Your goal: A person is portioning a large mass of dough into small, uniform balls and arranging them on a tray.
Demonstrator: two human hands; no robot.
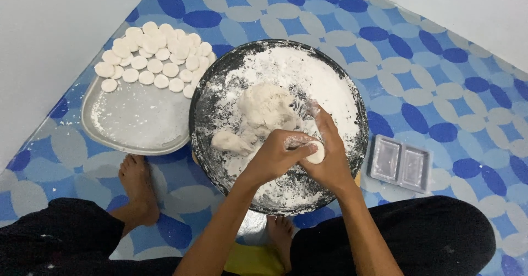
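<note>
Black trousers (396,232) cover our crossed legs at the bottom of the view, and our bare feet (137,185) rest on the blue and grey patterned floor mat (440,78). Just above the knees, our left hand (272,158) and our right hand (327,155) meet over the near part of the wide round dark metal pan (360,144), which is dusted with white flour. Between them we hold a small round white dough disc (317,152); the fingers of both hands are curled close around it, the left thumb pressing on its face. Behind the hands, a big lump of white dough (264,108) lies in the middle of the pan. On the right, a clear plastic two-compartment tray (400,163) lies beside the pan. Farther left, a silver metal tray (137,127) carries many finished white dough discs (154,50) piled at its far end.
</note>
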